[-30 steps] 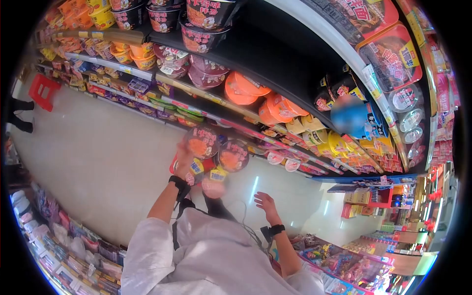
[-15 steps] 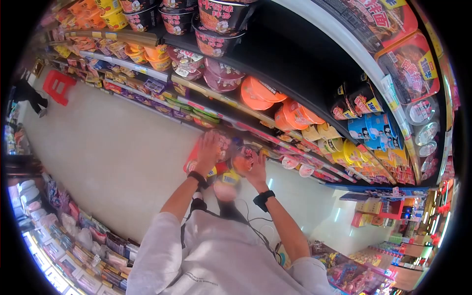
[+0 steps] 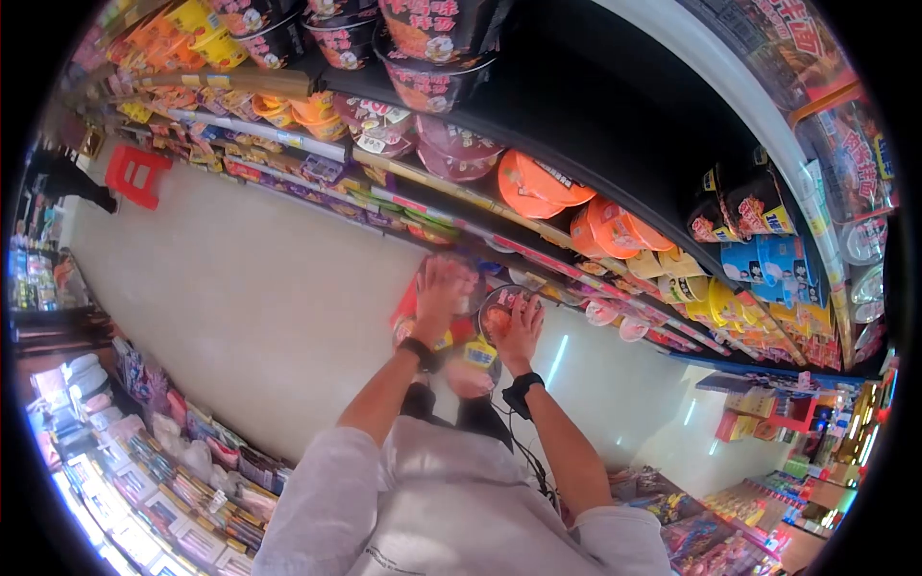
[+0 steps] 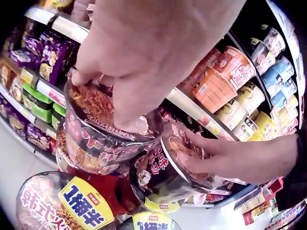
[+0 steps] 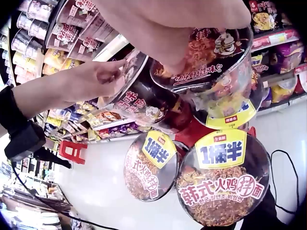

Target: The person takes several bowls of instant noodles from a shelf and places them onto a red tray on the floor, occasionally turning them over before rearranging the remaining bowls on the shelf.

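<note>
My left hand [image 3: 437,300] grips a black-and-red instant noodle bowl [image 4: 112,143] from above, the thumb across its lid. Beside it, my right hand [image 3: 519,334] holds a second noodle bowl [image 4: 165,165] of the same kind, fingers spread over its lid to the rim. The two bowls stand side by side, slightly tilted in the wrist views. Lower and closer to me, two more noodle bowls with yellow labels show, one large in front [image 5: 223,191] and one beside it [image 5: 148,167]. Red plastic [image 4: 103,187] shows beneath and between the bowls.
Store shelves [image 3: 595,158] packed with noodle bowls and cups run along the far side. A red stool [image 3: 137,177] stands on the floor at left, near another person's legs [image 3: 82,187]. Behind me are stocked racks [image 3: 173,461]. A cable [image 5: 57,211] trails from my left wrist.
My right hand has come from free air onto the right noodle bowl. The left hand has shifted further over its bowl's lid. The head view has turned slightly, so the shelves sit further right.
</note>
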The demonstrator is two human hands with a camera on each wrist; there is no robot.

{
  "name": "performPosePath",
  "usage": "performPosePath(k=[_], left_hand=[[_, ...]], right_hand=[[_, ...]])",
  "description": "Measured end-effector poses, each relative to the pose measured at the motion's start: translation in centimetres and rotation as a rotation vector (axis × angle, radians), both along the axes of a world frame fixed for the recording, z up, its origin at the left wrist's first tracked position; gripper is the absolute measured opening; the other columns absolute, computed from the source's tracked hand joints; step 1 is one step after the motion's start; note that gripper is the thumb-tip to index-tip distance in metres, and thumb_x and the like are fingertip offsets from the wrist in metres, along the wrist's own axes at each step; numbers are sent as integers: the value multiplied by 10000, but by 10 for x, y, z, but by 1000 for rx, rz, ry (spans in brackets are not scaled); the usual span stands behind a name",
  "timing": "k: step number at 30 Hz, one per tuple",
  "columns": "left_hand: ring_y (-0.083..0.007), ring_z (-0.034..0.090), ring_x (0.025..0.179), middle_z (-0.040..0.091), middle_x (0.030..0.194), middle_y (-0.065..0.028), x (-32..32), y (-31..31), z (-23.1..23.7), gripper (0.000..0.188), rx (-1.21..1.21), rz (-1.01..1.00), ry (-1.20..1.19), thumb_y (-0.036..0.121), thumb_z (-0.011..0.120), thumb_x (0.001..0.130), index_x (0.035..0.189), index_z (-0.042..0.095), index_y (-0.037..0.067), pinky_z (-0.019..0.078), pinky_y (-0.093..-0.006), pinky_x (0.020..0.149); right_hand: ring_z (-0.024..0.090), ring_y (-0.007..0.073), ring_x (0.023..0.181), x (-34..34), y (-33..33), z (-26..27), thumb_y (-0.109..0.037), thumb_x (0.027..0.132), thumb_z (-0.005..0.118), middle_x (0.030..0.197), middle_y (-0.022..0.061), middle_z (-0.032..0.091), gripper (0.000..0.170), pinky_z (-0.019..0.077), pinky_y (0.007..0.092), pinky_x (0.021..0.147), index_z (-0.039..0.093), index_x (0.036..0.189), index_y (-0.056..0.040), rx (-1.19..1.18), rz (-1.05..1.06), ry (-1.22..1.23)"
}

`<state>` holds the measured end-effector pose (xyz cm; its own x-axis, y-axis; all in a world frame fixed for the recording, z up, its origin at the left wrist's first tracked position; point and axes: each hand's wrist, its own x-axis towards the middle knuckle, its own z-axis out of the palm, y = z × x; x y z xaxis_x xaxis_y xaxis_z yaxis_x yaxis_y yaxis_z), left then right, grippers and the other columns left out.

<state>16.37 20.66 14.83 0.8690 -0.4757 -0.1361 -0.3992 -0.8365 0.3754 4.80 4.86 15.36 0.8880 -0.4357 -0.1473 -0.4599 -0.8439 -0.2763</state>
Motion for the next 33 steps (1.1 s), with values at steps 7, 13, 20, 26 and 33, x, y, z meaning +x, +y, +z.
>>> performPosePath(k=[7,13,20,26,33], left_hand=[[-445,200,1371,236,1480,-240,-5,0,16,811,-86,-36,41,132,732,703,1406,331,83,210,-562,1091],[-444,206,1365,226,1481,-233,-7,4,-1,827,-87,-35,-11,119,734,708,1415,309,91,209,-551,1093],[-426,216,1369,256,1471,-221,-5,6,0,777,-108,-54,-25,135,674,695,1385,325,63,223,-570,1086],[-418,153,1395,188,1503,-222,-3,4,55,815,-66,-85,203,178,694,745,1431,265,73,175,-547,1112],[-417,121,1406,142,1513,-242,-11,9,-4,752,-45,-105,-4,202,596,804,1443,226,62,139,-548,1121]], right_hand=[[116,485,1381,-2,1,-10,-482,784,636,1552,168,89,869,183,583,1078,228,1482,-165,43,-59,-67],[104,481,1385,-2,2,-16,-510,771,641,1555,159,74,888,171,590,1078,232,1481,-168,49,-74,-94],[102,425,1409,-1,5,2,-548,746,642,1548,156,123,884,139,597,1085,298,1455,-147,91,-124,-27],[20,441,1409,-5,-2,6,-430,755,684,1562,142,36,908,102,598,1097,202,1486,-189,237,-126,7],[-71,433,1412,-10,-4,-25,-517,780,643,1567,125,-54,950,16,588,1102,123,1503,-188,191,-89,-59]])
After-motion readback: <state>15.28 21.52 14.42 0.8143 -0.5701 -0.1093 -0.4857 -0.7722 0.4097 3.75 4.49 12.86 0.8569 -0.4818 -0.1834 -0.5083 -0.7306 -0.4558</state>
